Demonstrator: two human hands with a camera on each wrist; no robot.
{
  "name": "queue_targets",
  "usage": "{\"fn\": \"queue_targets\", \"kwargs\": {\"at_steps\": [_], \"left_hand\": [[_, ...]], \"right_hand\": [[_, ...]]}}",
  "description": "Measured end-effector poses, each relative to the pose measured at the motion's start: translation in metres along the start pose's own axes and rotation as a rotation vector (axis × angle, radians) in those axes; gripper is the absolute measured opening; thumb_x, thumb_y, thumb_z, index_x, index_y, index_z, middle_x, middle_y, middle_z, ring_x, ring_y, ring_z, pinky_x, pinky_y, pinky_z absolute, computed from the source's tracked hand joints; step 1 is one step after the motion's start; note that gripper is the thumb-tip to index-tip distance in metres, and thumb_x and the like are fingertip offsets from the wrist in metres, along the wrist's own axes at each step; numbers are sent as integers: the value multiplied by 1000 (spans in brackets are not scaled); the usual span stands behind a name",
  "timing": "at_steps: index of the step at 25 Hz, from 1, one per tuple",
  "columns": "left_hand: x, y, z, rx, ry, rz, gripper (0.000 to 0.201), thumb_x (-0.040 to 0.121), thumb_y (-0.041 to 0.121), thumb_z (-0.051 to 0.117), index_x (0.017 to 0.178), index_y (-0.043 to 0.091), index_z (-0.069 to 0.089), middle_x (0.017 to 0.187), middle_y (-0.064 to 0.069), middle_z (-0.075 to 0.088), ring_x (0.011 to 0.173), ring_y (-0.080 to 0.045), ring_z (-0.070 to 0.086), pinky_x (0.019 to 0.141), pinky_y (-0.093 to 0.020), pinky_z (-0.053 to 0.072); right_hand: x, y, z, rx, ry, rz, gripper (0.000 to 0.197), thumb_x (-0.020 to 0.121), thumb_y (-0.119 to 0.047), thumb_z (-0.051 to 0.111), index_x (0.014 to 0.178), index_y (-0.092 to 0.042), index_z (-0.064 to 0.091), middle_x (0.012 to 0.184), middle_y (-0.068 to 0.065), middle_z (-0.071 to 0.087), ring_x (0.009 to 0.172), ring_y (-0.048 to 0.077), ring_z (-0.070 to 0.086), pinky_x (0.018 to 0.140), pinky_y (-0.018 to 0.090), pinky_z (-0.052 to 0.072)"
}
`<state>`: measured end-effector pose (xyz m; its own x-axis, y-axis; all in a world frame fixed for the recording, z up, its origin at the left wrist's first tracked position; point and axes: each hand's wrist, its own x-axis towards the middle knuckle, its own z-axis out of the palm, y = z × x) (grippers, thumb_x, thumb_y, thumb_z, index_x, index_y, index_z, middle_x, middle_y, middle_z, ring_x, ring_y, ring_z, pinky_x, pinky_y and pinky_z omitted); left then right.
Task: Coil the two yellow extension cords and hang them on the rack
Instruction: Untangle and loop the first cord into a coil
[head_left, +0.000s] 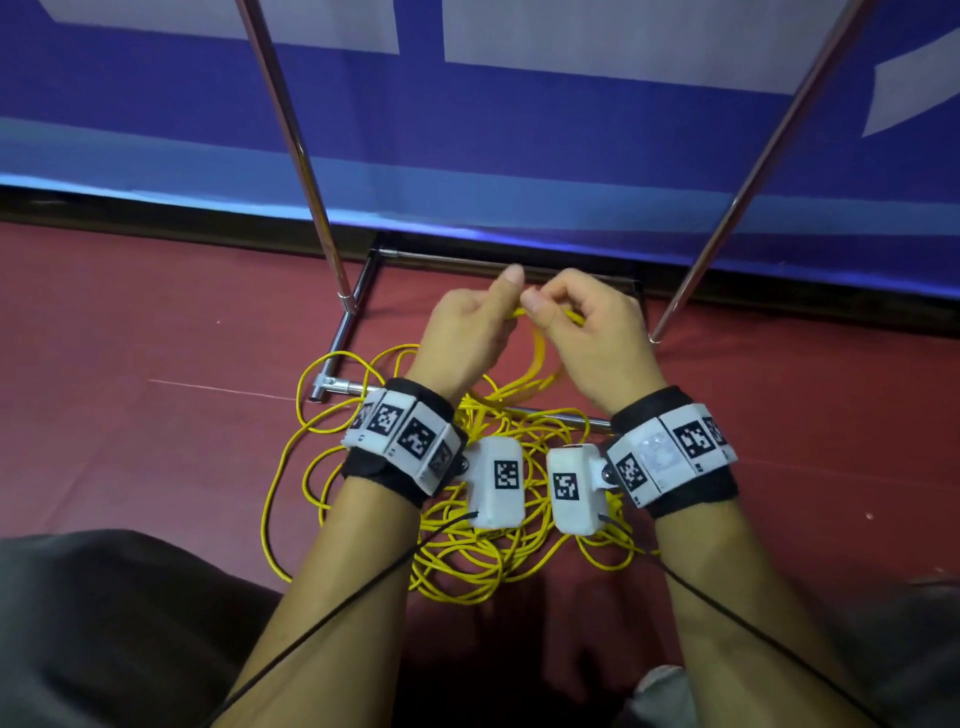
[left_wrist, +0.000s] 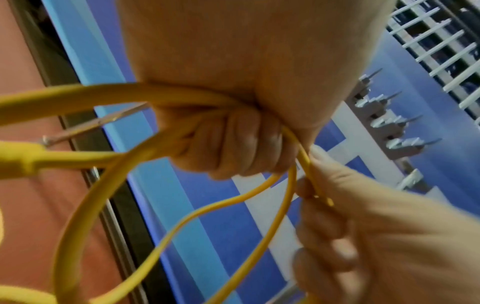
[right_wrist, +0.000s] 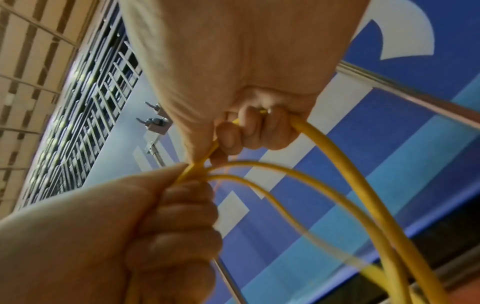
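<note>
Yellow cord (head_left: 467, 545) lies in a loose tangle on the red floor below my wrists, over the rack's base bars. My left hand (head_left: 467, 332) is curled round several loops of the cord (left_wrist: 109, 98), thumb raised. My right hand (head_left: 582, 322) sits right beside it and pinches a strand (right_wrist: 335, 148) that runs into the left fist. In the left wrist view the right hand's fingers (left_wrist: 337, 205) pinch a strand where it leaves the left fist. The loops (head_left: 540, 358) hang down between the two hands. The metal rack (head_left: 291, 130) rises on both sides of the hands.
The rack's second upright pole (head_left: 769, 156) slants up at the right. Its base bars (head_left: 550, 413) lie on the floor partly under the cord. A blue and white banner (head_left: 571, 156) hangs close behind. Dark trouser legs (head_left: 104, 623) fill the lower left.
</note>
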<state>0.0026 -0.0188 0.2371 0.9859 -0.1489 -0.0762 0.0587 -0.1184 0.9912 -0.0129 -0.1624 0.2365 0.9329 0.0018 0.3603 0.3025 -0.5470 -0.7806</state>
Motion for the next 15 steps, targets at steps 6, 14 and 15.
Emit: {"fn": "queue_targets", "kwargs": {"at_steps": [6,14,15], "left_hand": [[0,18,-19,-340,230,20,55,103,37,50,54,27,26,41,12,19,36,-8,14,43,-18,11],[5,-16,-39,152,78,-126,60,99,54,46,53,16,52,43,3,42,38,-14,35,46,-24,29],[2,-11,-34,153,36,-143,61,101,54,43,56,14,53,43,3,43,38,-13,37,44,-22,32]], "right_hand": [[-19,50,10,315,-395,236,55,90,-65,41,77,-14,57,69,0,62,69,20,55,77,42,46],[0,31,-20,88,12,35,16,90,-29,59,82,-16,65,75,-1,62,71,2,51,69,20,40],[4,20,-22,48,2,-4,13,89,-27,62,83,-17,67,76,-4,63,71,0,53,69,15,40]]}}
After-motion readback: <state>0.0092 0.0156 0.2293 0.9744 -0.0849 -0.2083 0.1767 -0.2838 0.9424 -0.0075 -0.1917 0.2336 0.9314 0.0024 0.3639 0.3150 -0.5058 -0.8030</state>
